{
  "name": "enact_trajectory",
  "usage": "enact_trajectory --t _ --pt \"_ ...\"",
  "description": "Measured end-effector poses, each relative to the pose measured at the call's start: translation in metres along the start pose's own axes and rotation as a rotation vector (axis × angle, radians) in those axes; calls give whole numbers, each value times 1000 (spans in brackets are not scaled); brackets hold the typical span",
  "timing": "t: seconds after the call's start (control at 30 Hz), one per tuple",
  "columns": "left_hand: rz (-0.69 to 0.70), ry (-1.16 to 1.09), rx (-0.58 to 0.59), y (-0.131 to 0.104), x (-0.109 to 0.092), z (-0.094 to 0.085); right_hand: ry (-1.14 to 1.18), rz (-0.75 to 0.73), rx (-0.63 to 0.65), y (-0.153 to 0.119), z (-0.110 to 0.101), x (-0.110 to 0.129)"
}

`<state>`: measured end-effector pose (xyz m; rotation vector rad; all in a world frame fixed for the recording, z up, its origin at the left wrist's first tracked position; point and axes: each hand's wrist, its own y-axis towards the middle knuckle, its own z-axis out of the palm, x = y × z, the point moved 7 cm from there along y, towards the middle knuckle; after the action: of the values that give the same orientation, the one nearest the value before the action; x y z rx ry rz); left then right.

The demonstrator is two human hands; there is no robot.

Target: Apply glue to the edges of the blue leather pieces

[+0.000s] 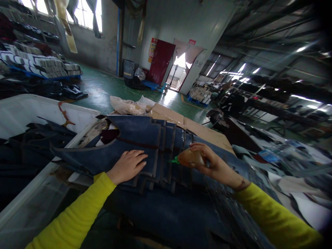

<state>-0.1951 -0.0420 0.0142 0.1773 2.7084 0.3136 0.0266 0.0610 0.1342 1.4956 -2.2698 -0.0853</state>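
Dark blue sheet pieces (140, 133) lie overlapped like steps across the middle, their pale edges showing side by side. My left hand (129, 165) rests flat on the top piece, fingers stretched out and holding nothing. Wrapped in my right hand (214, 166) is an amber squeeze bottle (191, 158) with a green nozzle, tilted on its side. The nozzle points left, just over the edges of the overlapped pieces; whether it touches them I cannot tell. More dark blue material hangs below, near my body.
A white bin (85, 133) with dark pieces stands at the left. Cardboard (207, 133) and a crumpled plastic bag (127, 105) lie behind the sheets. Loose pale and grey scraps (287, 183) cover the right side. Bundled stacks stand on pallets farther back.
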Motion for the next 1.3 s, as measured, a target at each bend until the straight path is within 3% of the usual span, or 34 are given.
enact_trajectory --t 0.3,0.5,0.7,0.9,1.3 --pt "3 21 -1 -1 0 -1 -25 21 -127 11 -10 -6" --pt "7 6 -11 -1 0 -2 -43 9 -93 13 -7 -10" --pt "7 -9 -16 -2 0 -2 -79 13 -175 24 -16 -15" --pt "10 -5 -12 -1 0 -1 -99 -5 -86 27 -14 -12" --pt "8 -10 -27 -1 0 -1 -175 18 -203 58 -28 -35"
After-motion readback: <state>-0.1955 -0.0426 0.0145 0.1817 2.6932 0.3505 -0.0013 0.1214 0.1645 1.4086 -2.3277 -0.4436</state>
